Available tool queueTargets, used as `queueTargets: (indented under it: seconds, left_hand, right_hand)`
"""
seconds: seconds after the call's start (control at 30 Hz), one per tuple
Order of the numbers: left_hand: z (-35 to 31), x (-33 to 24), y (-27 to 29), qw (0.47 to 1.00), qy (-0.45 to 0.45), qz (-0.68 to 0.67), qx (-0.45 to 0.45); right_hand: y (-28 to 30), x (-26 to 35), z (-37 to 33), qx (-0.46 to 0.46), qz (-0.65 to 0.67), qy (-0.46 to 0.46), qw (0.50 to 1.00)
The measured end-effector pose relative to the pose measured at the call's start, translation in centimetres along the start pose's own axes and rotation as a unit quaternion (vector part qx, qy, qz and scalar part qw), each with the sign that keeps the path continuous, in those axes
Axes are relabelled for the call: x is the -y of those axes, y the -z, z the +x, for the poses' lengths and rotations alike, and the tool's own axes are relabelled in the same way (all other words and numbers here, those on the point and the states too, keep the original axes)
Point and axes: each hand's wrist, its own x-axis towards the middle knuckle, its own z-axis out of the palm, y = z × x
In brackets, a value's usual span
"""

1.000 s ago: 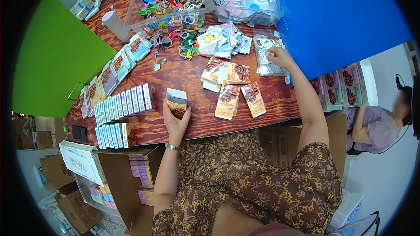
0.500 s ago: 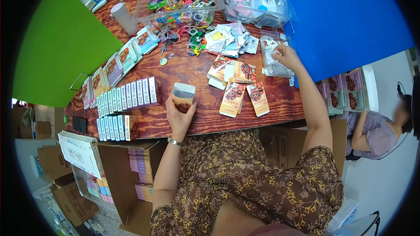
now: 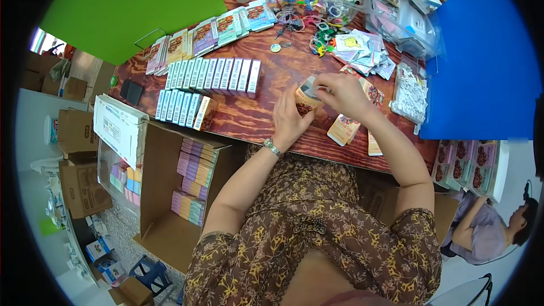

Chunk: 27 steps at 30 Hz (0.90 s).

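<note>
My left hand (image 3: 290,118) is wrapped round a small orange carton (image 3: 306,103), held upright above the table with its top flaps up. Over the carton's mouth, my right hand (image 3: 343,95) has its fingertips pinched together; whatever is between them is hidden. Beneath and beside my right forearm lie several flattened orange cartons (image 3: 343,128), partly covered by the arm. To the right stands a clear tray of small white packets (image 3: 409,95). A loose pile of picture cards (image 3: 365,55) lies beyond my right hand.
Two rows of filled cartons (image 3: 212,75) stand at left, with stacks of flat cartons (image 3: 205,37) behind them. A clear bin of colourful trinkets (image 3: 317,0) is at the back. Green (image 3: 130,11) and blue panels (image 3: 481,62) flank the table. A person (image 3: 481,229) sits at right.
My right hand has come from the white packets' tray to the carton's mouth. My left hand still holds the carton. The whole view has shifted and turned.
</note>
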Motion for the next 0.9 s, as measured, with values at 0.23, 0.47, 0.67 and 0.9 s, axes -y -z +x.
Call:
queueTargets:
  seconds: [0.23, 0.47, 0.67, 0.9]
  left_hand:
    - [-0.6, 0.1, 1.4, 0.999, 0.015, -0.007, -0.032]
    - [-1.4, 1.0, 1.3, 0.997, 0.022, -0.060, -0.044]
    - [-2.5, 2.1, 2.1, 0.998, 0.026, -0.061, 0.019]
    - [-2.1, 3.5, 4.5, 0.991, -0.034, -0.124, 0.035]
  right_hand:
    - [-0.8, 2.5, -0.5, -0.035, 0.102, 0.003, 0.994]
    - [-5.3, 0.4, -3.3, -0.192, 0.045, 0.056, 0.979]
    - [-6.9, -0.6, -4.2, -0.104, 0.149, 0.029, 0.983]
    - [-5.9, 0.3, -2.5, -0.050, 0.182, -0.012, 0.982]
